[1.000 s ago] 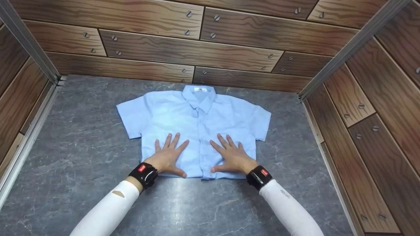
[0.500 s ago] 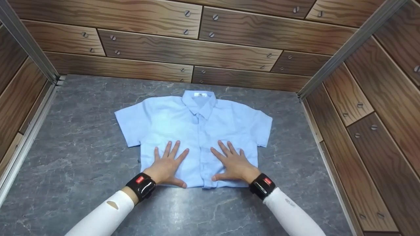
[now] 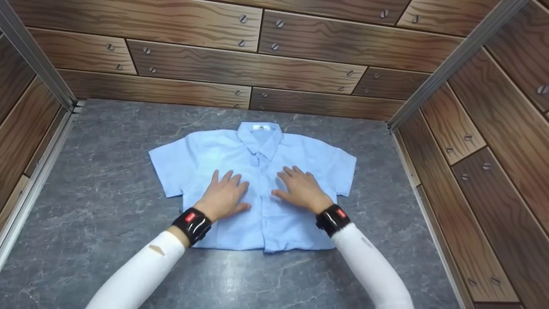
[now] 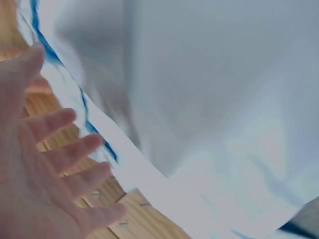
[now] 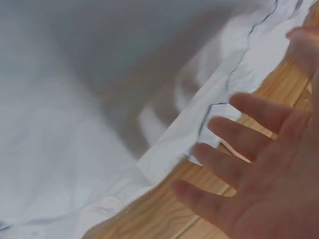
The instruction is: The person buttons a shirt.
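A light blue short-sleeved shirt [image 3: 233, 150] lies front up on the grey surface, its collar towards the back wall and both sleeves spread out. Its lower edge runs straight across, close to my wrists. Over the left half of the shirt is my left hand [image 3: 223, 197], fingers spread and slightly bent. My right hand [image 3: 302, 189] is over the other half, past the button placket. Both wrist views show a gap of light between the palms and the pale cloth [image 4: 209, 99], with finger shadows on the cloth [image 5: 75, 149]. Neither hand grips anything.
The grey marbled tabletop [image 3: 107, 171] surrounds the shirt. Wood-patterned panels stand behind it [image 3: 193, 60] and on both sides, joined by metal corner posts [image 3: 454, 64]. Each wrist wears a black band, above white sleeves.
The shirt has slid a little towards me under the hands. Since half a second ago, both hands have lifted from its lower part and moved forward up its front.
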Tool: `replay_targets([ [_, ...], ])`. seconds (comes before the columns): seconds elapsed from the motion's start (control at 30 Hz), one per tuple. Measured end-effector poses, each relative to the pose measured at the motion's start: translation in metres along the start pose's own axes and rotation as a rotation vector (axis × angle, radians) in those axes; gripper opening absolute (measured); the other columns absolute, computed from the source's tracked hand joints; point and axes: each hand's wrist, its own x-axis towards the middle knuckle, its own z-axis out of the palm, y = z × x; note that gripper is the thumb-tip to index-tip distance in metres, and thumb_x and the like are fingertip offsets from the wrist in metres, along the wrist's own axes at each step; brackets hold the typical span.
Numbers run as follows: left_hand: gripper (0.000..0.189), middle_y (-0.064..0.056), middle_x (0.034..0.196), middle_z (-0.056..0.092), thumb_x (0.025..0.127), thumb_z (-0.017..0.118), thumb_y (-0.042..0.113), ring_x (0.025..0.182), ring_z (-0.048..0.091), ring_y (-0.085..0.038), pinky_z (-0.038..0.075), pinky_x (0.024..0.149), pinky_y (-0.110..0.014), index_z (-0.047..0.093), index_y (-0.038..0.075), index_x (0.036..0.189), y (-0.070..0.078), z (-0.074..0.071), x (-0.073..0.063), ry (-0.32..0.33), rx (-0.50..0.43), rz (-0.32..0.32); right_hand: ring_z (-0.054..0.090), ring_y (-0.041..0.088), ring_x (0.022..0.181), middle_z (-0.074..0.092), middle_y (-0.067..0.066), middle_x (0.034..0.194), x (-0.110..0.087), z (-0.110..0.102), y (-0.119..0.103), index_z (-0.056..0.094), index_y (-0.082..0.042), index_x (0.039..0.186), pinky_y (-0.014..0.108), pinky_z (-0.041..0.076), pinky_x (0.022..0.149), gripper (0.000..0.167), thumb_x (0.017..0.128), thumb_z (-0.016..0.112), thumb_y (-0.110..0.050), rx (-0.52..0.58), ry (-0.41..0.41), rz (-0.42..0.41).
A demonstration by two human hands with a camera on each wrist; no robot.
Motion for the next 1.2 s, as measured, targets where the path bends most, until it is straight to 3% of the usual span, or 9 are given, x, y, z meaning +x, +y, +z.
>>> replay_targets([
  [0.1, 0.082, -0.017, 0.153, 0.034, 0.081, 0.061, 0.067, 0.144, 0.024, -0.042, 0.017, 0.108, -0.071, 0.045, 0.018, 0.144, -0.008, 0.004, 0.02, -0.024, 0.008, -0.033, 0.014, 0.037, 0.148, 0.023, 0.008, 0.16, 0.022, 0.003, 0.0, 0.034, -0.024, 0.151, 0.065, 0.021, 0.111, 0.066, 0.094, 0.051, -0.054, 0.016, -0.003, 0.036],
  [0.2, 0.095, -0.017, 0.16, 0.019, 0.075, 0.062, 0.073, 0.147, 0.01, -0.043, 0.012, 0.106, -0.075, 0.035, 0.023, 0.15, -0.016, 0.01, 0.031, -0.1, -0.039, -0.095, 0.006, 0.038, 0.149, 0.013, 0.007, 0.163, 0.037, 0.009, 0.003, 0.027, -0.028, 0.153, 0.067, 0.018, 0.11, 0.066, 0.096, 0.05, -0.05, 0.055, -0.034, 0.082],
  [0.3, 0.103, -0.016, 0.162, 0.008, 0.072, 0.062, 0.076, 0.148, 0.001, -0.044, 0.009, 0.103, -0.078, 0.025, 0.027, 0.154, -0.021, 0.016, 0.032, -0.19, -0.098, -0.149, 0.004, 0.039, 0.149, 0.009, 0.005, 0.163, 0.041, 0.017, 0.008, 0.023, -0.03, 0.154, 0.068, 0.017, 0.11, 0.067, 0.096, 0.048, -0.053, 0.101, -0.07, 0.109],
  [0.4, 0.106, -0.014, 0.163, 0.003, 0.071, 0.063, 0.077, 0.147, -0.001, -0.044, 0.009, 0.1, -0.08, 0.021, 0.028, 0.155, -0.022, 0.019, 0.027, -0.237, -0.135, -0.173, 0.004, 0.039, 0.149, 0.007, 0.004, 0.164, 0.04, 0.021, 0.01, 0.021, -0.031, 0.154, 0.069, 0.018, 0.109, 0.069, 0.095, 0.046, -0.056, 0.111, -0.1, 0.115],
  [1.07, 0.108, -0.016, 0.162, 0.005, 0.069, 0.064, 0.077, 0.146, 0.002, -0.048, 0.01, 0.093, -0.085, 0.024, 0.024, 0.154, 0.01, 0.028, -0.012, -0.181, -0.132, -0.144, 0.016, 0.048, 0.144, 0.015, 0.016, 0.161, 0.009, 0.015, -0.005, 0.026, -0.022, 0.154, 0.065, 0.031, 0.105, 0.073, 0.093, 0.054, -0.053, 0.033, -0.159, 0.094],
  [1.13, 0.108, -0.017, 0.162, 0.006, 0.068, 0.065, 0.077, 0.146, 0.002, -0.049, 0.01, 0.093, -0.085, 0.025, 0.024, 0.154, 0.011, 0.027, -0.012, -0.183, -0.136, -0.142, 0.026, 0.046, 0.141, 0.025, 0.015, 0.158, 0.01, 0.012, -0.006, 0.034, -0.021, 0.151, 0.064, 0.034, 0.103, 0.069, 0.092, 0.055, -0.052, 0.023, -0.118, 0.1],
  [1.2, 0.108, -0.016, 0.162, 0.007, 0.068, 0.065, 0.077, 0.146, 0.004, -0.049, 0.011, 0.094, -0.084, 0.026, 0.025, 0.154, 0.01, 0.027, -0.01, -0.185, -0.134, -0.142, 0.042, 0.042, 0.133, 0.042, 0.015, 0.149, 0.014, 0.009, -0.009, 0.046, -0.018, 0.143, 0.061, 0.041, 0.098, 0.061, 0.092, 0.057, -0.049, 0.019, -0.022, 0.102],
])
